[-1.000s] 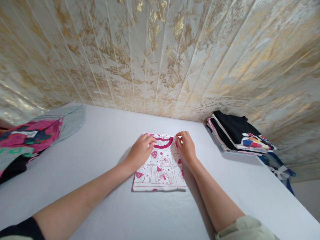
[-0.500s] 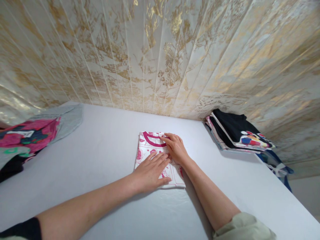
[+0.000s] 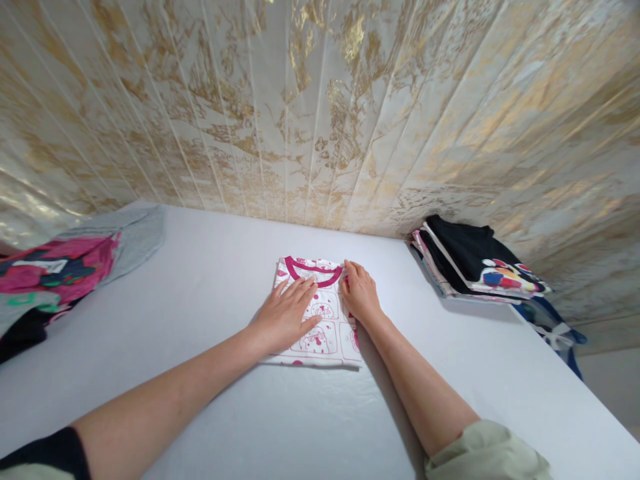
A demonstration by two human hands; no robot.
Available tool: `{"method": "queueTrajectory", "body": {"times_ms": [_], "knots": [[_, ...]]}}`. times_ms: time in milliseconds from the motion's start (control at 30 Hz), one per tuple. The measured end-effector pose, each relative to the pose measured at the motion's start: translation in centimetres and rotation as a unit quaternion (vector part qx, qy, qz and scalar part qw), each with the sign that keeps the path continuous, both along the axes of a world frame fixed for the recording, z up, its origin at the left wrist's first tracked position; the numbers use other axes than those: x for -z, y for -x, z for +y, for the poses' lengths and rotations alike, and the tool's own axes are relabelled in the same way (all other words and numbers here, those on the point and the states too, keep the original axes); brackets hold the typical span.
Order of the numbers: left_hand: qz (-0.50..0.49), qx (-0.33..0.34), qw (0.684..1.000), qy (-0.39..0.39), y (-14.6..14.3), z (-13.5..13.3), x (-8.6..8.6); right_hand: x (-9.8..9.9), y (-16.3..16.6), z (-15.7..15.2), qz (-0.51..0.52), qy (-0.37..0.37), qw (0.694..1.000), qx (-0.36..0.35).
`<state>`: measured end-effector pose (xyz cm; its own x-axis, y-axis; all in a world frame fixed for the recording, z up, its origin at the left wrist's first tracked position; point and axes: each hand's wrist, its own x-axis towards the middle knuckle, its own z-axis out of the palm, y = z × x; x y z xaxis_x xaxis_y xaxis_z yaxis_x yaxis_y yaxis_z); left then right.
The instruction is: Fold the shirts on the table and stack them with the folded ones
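A folded white T-shirt with a dark pink collar and pink cartoon print lies on the white table in front of me. My left hand rests flat on its left part, palm down, with the fingers spread towards the collar. At the shirt's upper right edge is my right hand, its fingers slightly bent and their tips touching the fabric beside the collar. Part of the print on the left is hidden under my left hand.
A stack of folded clothes, a black one on top, stands at the table's right back edge. Dark blue fabric hangs below it. Loose grey and pink clothes lie at the left. A gold-patterned curtain rises behind the table.
My left hand has slid left and up across the shirt. My right hand has moved off the collar to the right edge. The shirt has shifted slightly left and away from me.
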<state>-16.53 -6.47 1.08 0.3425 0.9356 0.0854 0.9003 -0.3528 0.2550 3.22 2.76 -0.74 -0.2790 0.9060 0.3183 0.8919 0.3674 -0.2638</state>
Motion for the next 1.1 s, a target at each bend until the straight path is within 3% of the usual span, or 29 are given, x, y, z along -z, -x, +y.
{"method": "queueTrajectory", "body": {"times_ms": [133, 367, 600, 667, 767, 900, 967, 1100], "knots": [[-0.001, 0.029, 1.000, 0.003, -0.5, -0.7, 0.3, -0.2, 0.0, 0.0, -0.002, 0.009, 1.000, 0.006], [-0.031, 0.163, 0.985, 0.047, -2.4, -3.0, 0.1, 0.0, 0.0, 0.1, 0.001, 0.019, 1.000, 0.008], [-0.088, 0.185, 0.977, 0.053, -2.4, -2.6, -1.0, 0.1, -0.2, 0.3, 0.020, 0.005, 1.000, -0.001], [-0.121, 0.135, 0.983, 0.010, -1.6, -1.6, -1.4, -0.1, -0.5, 0.4, 0.034, -0.007, 0.999, -0.003], [-0.143, -0.019, 0.986, -0.082, 0.7, 0.7, -1.7, -0.8, -1.0, 0.5, 0.054, -0.012, 0.998, 0.026], [-0.057, -0.234, 0.966, -0.095, 4.5, 3.3, -1.3, -2.2, -1.5, 0.2, 0.049, 0.051, 0.993, 0.093], [-0.031, -0.279, 0.957, -0.074, 5.7, 3.9, -0.9, -2.8, -1.5, 0.0, 0.028, 0.098, 0.989, 0.110], [-0.049, -0.288, 0.955, -0.053, 6.0, 4.2, -0.4, -3.4, -1.3, -0.2, 0.000, 0.148, 0.984, 0.095]]}}
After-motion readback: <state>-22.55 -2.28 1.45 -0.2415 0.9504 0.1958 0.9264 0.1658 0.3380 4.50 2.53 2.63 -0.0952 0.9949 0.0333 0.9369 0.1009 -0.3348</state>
